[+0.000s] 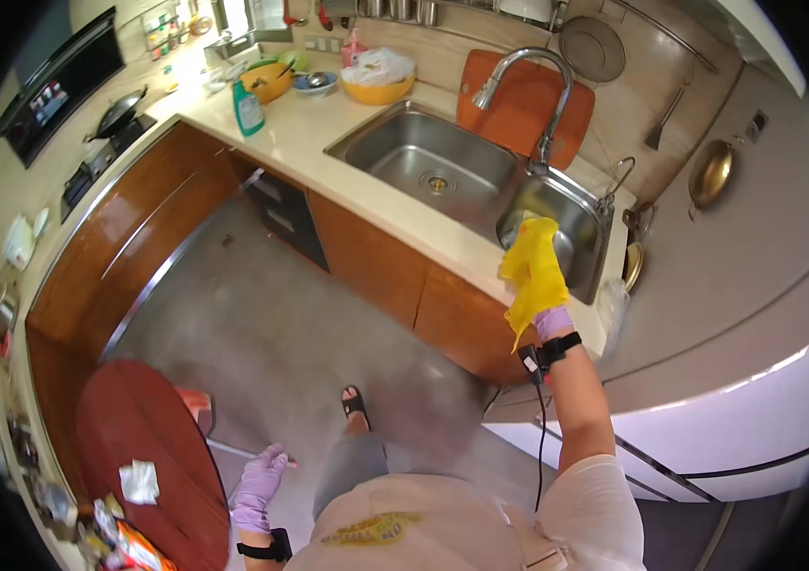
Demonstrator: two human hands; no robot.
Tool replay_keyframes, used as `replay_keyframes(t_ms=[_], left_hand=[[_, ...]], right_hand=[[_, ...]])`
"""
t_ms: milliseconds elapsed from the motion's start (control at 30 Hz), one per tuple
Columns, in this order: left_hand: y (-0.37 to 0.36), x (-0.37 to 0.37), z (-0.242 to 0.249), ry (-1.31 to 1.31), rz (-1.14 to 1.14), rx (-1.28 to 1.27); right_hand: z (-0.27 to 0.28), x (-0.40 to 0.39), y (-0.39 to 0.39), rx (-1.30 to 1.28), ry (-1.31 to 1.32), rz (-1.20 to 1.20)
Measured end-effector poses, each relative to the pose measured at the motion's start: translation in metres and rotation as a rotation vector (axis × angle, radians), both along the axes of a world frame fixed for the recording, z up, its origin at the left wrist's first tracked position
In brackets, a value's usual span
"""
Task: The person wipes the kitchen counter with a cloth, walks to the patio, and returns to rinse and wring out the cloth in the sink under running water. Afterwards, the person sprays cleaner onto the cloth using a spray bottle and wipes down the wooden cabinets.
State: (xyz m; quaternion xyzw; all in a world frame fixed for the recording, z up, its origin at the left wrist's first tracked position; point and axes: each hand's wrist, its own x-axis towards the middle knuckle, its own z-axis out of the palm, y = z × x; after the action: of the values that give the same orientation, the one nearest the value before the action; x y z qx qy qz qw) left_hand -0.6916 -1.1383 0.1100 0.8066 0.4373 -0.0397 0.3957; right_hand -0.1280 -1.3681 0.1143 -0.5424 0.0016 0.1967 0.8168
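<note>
My right hand [551, 322], in a thin purple glove, grips a yellow cloth [535, 271]. The cloth hangs over the front rim of the small sink basin [583, 249] and hides most of my fingers. Lower left, my left hand [262, 487] wears a matching glove and is beside the dark red round table [143, 428]. Its fingers look curled together, and I cannot see whether anything is inside them. A thin pale rod [231, 449] runs behind these fingers. On the table lies a crumpled white tissue [140, 482].
A larger steel basin [428, 171] adjoins the small one, with a curved faucet [557, 95] between them. An orange-red cutting board [523, 105] leans behind. On the counter stand a green bottle [248, 109] and yellow bowls [381, 90]. A black cable [542, 438] hangs from my right wrist.
</note>
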Motion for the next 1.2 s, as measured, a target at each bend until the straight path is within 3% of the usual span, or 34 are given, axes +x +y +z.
replay_keyframes(t_ms=[67,200,267,333,433,500,533,600,667,700,867,1000,1067,1133,1200], left_hand=[[0.063,0.031,-0.023,-0.054,-0.092,0.178],[0.150,0.124,-0.012,-0.137,-0.104,0.146],[0.180,0.169,-0.003,-0.159,-0.176,0.202],[0.202,0.213,0.008,-0.046,-0.325,0.305],[0.219,0.270,0.015,-0.048,-0.309,0.145],[0.218,0.316,0.028,0.221,-0.347,0.053],[0.217,0.329,0.021,0.232,-0.343,0.028],[0.220,0.360,0.009,-0.027,-0.425,0.177],[0.215,0.393,0.017,0.026,-0.430,0.132],[0.212,0.410,0.021,0.056,-0.428,0.105],[0.214,0.470,0.031,0.025,-0.509,0.035],[0.236,0.492,0.030,-0.008,-0.538,0.066],[0.245,0.502,0.034,0.034,-0.541,0.084],[0.254,0.510,0.035,0.075,-0.548,0.096],[0.260,0.513,0.035,0.131,-0.543,0.053]], right_hand=[[-0.019,0.057,0.034,0.024,0.032,-0.095],[-0.062,0.144,0.094,0.005,0.089,-0.173],[-0.081,0.161,0.127,-1.298,-0.013,0.197],[-0.100,0.171,0.148,-1.408,-0.058,-0.041],[-0.101,0.210,0.146,-1.244,-0.033,-0.245],[-0.112,0.261,0.141,-1.279,-0.033,-0.254],[-0.119,0.284,0.137,-1.292,-0.049,-0.266],[-0.149,0.336,0.130,-1.352,-0.148,-0.346],[-0.193,0.383,0.107,-1.378,-0.214,-0.269],[-0.105,0.355,0.141,-1.301,0.019,-0.454],[-0.128,0.400,0.110,-1.138,0.304,-0.625],[-0.125,0.408,0.068,-0.820,0.085,-1.250],[-0.171,0.436,0.002,-1.454,0.019,-1.290],[-0.148,0.438,-0.029,-1.790,0.160,-1.005],[-0.139,0.438,-0.012,-1.675,0.264,-0.924]])
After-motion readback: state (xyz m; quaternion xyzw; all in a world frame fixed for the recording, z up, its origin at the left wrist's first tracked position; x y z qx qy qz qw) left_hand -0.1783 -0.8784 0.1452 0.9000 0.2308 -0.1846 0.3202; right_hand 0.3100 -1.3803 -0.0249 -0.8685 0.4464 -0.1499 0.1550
